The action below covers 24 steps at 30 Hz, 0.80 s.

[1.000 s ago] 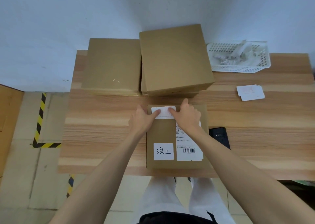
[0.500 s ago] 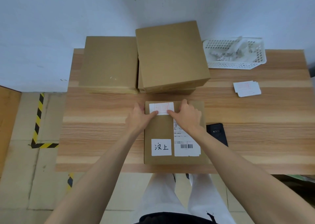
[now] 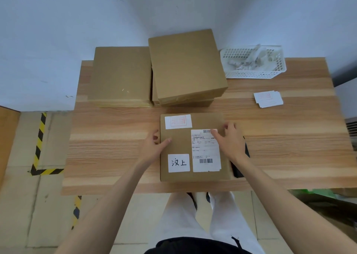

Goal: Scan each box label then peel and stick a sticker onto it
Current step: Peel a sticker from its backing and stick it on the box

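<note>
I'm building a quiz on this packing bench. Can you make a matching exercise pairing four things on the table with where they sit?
Things:
1. red-stamped sticker
2. white basket
3. loose sticker pile
4. black phone

Places:
A. table's far right corner
B. box top, far left corner
C. partly hidden beside the box's right edge
D. bare table, right of the stacked boxes

Pairs: 1-B, 2-A, 3-D, 4-C

Bare forearms, no sleeves visible; white trousers (image 3: pixel 179 221); black waistband (image 3: pixel 193 247) with a short black strap.
</note>
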Motion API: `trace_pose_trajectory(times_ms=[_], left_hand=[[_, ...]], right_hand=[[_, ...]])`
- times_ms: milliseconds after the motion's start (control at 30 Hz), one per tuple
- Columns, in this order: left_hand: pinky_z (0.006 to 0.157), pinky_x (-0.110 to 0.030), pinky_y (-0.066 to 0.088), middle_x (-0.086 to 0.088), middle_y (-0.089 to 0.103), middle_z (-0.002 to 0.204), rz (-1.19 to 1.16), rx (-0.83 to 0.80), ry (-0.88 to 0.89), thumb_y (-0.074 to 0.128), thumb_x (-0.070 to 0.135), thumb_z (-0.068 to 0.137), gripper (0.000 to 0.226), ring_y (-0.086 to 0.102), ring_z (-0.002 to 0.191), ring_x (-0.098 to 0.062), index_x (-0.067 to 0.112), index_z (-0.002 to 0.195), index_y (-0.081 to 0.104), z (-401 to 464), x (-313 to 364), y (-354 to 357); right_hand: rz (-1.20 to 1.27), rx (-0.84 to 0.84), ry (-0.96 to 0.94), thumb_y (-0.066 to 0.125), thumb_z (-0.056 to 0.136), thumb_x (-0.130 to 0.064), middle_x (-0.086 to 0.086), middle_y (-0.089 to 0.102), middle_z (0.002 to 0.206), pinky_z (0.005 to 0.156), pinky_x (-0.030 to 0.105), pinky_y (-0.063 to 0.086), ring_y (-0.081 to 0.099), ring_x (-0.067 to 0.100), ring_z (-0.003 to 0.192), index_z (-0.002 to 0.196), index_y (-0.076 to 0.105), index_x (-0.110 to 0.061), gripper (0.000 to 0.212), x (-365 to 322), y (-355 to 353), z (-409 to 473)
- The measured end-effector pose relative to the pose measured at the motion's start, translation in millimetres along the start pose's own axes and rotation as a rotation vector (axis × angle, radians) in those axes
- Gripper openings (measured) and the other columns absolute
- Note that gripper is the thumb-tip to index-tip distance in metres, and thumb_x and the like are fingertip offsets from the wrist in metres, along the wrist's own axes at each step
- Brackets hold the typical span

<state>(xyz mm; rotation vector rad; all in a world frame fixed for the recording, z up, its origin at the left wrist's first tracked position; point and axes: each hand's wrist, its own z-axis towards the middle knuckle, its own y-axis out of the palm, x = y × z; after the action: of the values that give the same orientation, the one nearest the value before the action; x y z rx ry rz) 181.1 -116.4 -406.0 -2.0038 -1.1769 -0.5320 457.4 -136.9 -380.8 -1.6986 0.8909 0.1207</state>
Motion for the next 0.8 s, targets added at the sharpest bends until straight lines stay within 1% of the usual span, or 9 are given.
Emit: trace_pose_trajectory(times_ms=[67,133,200,267,333,500,633,700,800], left_hand=[[0.103,-0.048,0.051,-0.005,0.049,0.146,-0.100,-0.063,-0.056,0.077,0.049,0.085,0.093,0.053,0.127,-0.023,0.027,0.159,0.025,-9,-12,5],[0.105,-0.047,0.050,-0.002,0.049,0.147,-0.194,-0.120,-0.091,0.076,0.044,0.088,0.091,0.053,0.130,-0.021,0.030,0.160,0.021,-16,-20,10],[0.095,-0.036,0.054,0.004,0.057,0.140,-0.242,-0.163,-0.074,0.073,0.037,0.092,0.076,0.059,0.124,-0.015,0.036,0.154,0.029,-22,-24,16],[0.083,-0.022,0.054,0.011,0.062,0.131,-0.247,-0.174,-0.035,0.070,0.032,0.095,0.065,0.061,0.118,-0.009,0.038,0.149,0.035,-25,-25,20],[0.080,-0.016,0.051,0.014,0.063,0.128,-0.248,-0.162,-0.009,0.067,0.028,0.098,0.060,0.062,0.114,-0.003,0.036,0.149,0.038,-27,-25,22],[0.080,-0.014,0.052,0.013,0.066,0.127,-0.265,-0.127,0.011,0.065,0.025,0.099,0.057,0.065,0.109,-0.001,0.032,0.150,0.040,-40,-22,22],[0.072,-0.012,0.053,0.015,0.067,0.123,-0.263,-0.077,0.042,0.064,0.025,0.099,0.053,0.066,0.107,-0.001,0.033,0.147,0.042,-66,-12,20],[0.069,-0.008,0.051,0.018,0.066,0.117,-0.258,-0.049,0.074,0.063,0.024,0.100,0.051,0.065,0.097,0.008,0.034,0.145,0.042,-82,-1,19],[0.069,-0.006,0.051,0.021,0.064,0.119,-0.242,-0.014,0.170,0.061,0.025,0.101,0.050,0.063,0.095,0.014,0.034,0.145,0.040,-108,21,17]], right_hand=[[0.037,-0.054,0.094,0.065,0.090,-0.055,0.006,0.050,0.134,0.091,0.045,0.050,0.054,0.027,0.117,0.133,0.050,-0.010,0.065,19,0,-11],[0.149,-0.147,0.181,0.062,0.088,-0.061,0.003,0.048,0.141,0.097,0.046,0.049,0.052,0.024,0.123,0.141,0.045,-0.013,0.074,34,5,-20],[0.306,-0.221,0.234,0.059,0.086,-0.066,0.000,0.048,0.148,0.105,0.048,0.047,0.050,0.021,0.130,0.150,0.037,-0.018,0.083,46,14,-26],[0.446,-0.292,0.256,0.057,0.095,-0.054,-0.004,0.050,0.148,0.110,0.043,0.044,0.050,0.018,0.132,0.155,0.031,-0.021,0.074,53,23,-31],[0.528,-0.330,0.258,0.055,0.101,-0.042,-0.008,0.054,0.143,0.108,0.038,0.045,0.053,0.015,0.128,0.156,0.029,-0.023,0.063,55,29,-36],[0.569,-0.302,0.199,0.056,0.102,-0.035,-0.010,0.061,0.136,0.101,0.032,0.049,0.059,0.010,0.121,0.152,0.037,-0.022,0.055,57,25,-44],[0.560,-0.271,0.141,0.061,0.093,-0.051,-0.011,0.058,0.142,0.106,0.041,0.049,0.057,0.011,0.126,0.154,0.034,-0.023,0.072,57,6,-52],[0.560,-0.253,0.101,0.061,0.087,-0.059,-0.013,0.057,0.142,0.106,0.042,0.049,0.056,0.010,0.127,0.154,0.033,-0.026,0.079,56,-9,-55],[0.601,-0.218,0.009,0.062,0.094,-0.047,-0.020,0.066,0.127,0.098,0.040,0.055,0.064,0.002,0.113,0.143,0.046,-0.028,0.055,48,-35,-65]])
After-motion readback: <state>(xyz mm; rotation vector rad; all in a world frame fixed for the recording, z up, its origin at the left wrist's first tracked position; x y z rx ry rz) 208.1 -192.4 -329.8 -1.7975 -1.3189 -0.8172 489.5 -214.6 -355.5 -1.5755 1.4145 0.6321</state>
